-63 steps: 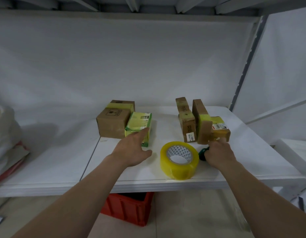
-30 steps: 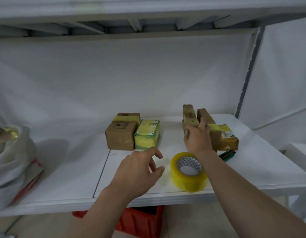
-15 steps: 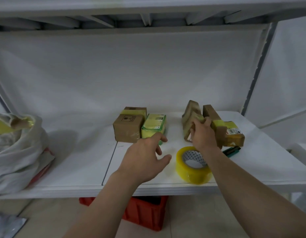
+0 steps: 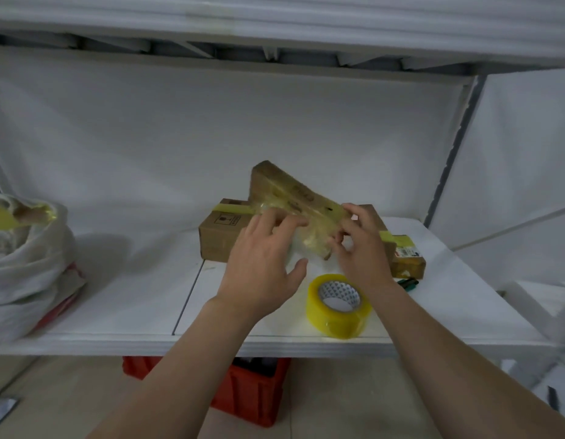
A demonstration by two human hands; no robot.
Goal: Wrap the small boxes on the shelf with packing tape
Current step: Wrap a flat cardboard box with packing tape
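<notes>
While you hold the long cardboard box (image 4: 290, 194) up off the white shelf (image 4: 116, 312), it tilts, far end high toward 11 o'clock, taped near end low between your hands. Your right hand (image 4: 360, 248) grips that near end, fingers curled round it. Your left hand (image 4: 262, 267) lays its fingers on the taped face, thumb spread wide below. At 5 o'clock from the box, the yellow packing tape roll (image 4: 331, 321) sits near the shelf's front edge. Behind your left hand stands a brown carton (image 4: 219, 239). At 3 o'clock from your right hand lies another taped box (image 4: 407, 261), with a green tool (image 4: 407, 282) just in front. A white sack (image 4: 27, 267) sits at 9 o'clock and a red crate (image 4: 249, 397) below the shelf.
</notes>
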